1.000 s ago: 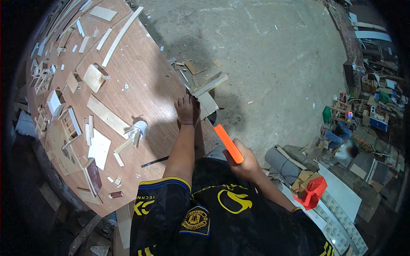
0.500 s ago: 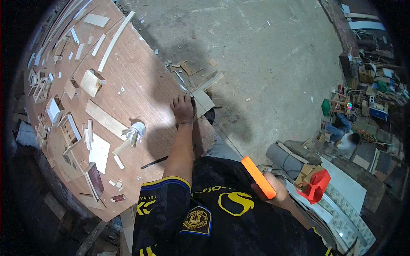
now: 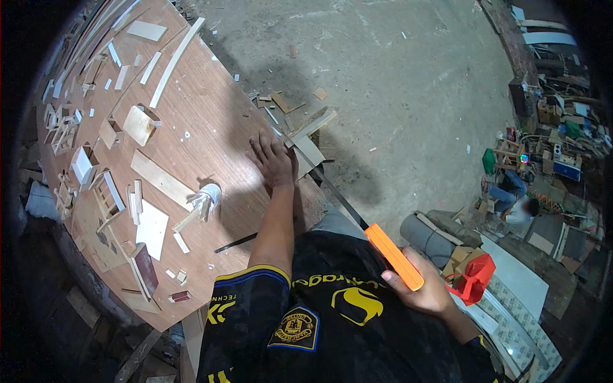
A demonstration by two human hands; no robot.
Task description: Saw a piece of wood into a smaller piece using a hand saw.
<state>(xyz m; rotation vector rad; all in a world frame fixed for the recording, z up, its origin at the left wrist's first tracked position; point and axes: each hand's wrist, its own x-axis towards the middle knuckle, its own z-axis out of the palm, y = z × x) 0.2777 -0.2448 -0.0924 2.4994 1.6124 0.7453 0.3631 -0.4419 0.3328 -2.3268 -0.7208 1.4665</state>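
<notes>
In my right hand [image 3: 423,287] is the orange handle of a hand saw [image 3: 394,256]; my fingers are closed round it. Its long dark blade runs away to the upper left, and the far end reaches the table's edge beside my left hand [image 3: 274,163]. That left hand lies palm down on the brown tabletop [image 3: 211,108], fingers spread. Whatever lies under its palm is hidden. Just right of the fingers, a pale flat board [image 3: 309,156] is at the edge, partly crossed by the blade.
Small wooden chair-like pieces [image 3: 83,165], strips and offcuts cover the table's left part. A white cup holding sticks [image 3: 208,199] stands nearer me. Scraps lie on the concrete floor [image 3: 408,89]. At right are a red bag [image 3: 476,279] and a seated person [image 3: 518,210].
The saw has been pushed forward slightly and its blade shows more broadly. My left hand has shifted a little and its fingers are more spread. My right hand is more in view.
</notes>
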